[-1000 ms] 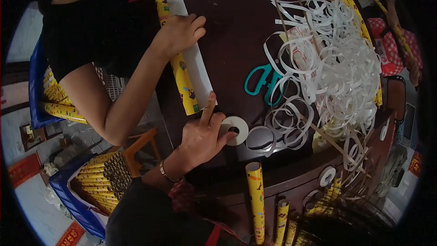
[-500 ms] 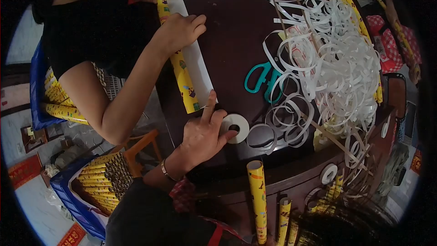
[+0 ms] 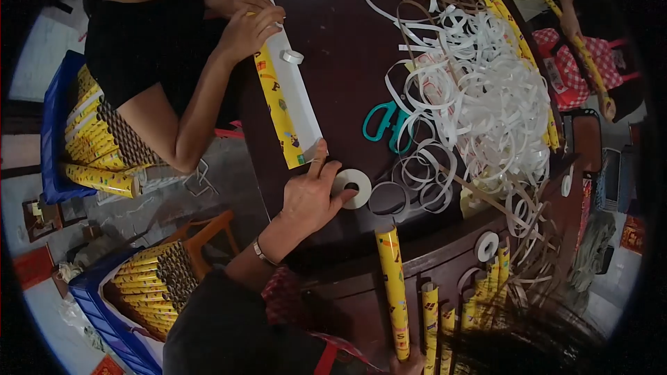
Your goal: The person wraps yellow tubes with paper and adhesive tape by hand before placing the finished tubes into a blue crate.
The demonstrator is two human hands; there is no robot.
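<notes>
My left hand [image 3: 309,198] rests on the table with fingers extended. Its index fingertip touches the near end of a yellow patterned wrapped tube [image 3: 283,118] with a white paper flap [image 3: 300,97]. The thumb and middle finger lie against a white tape roll [image 3: 353,189]. At the bottom edge, my right hand [image 3: 411,363], partly cut off, is closed around the lower end of an upright yellow patterned tube [image 3: 392,285]. A co-worker's hands [image 3: 253,28] are on the far part of the wrapped tube. A small tape roll [image 3: 292,57] sits on the white flap.
Teal-handled scissors [image 3: 388,125] lie beside a heap of curled white strips [image 3: 497,97]. Several yellow tubes [image 3: 431,319] stand by the table's front edge, near another tape roll [image 3: 487,246]. Blue crates [image 3: 90,298] of tubes stand at left. Another person holds a tube [image 3: 590,62].
The co-worker's hands have moved farther up the wrapped tube, and the small tape roll on the flap now shows. My right hand has come into view at the upright tube. My left hand stays in place.
</notes>
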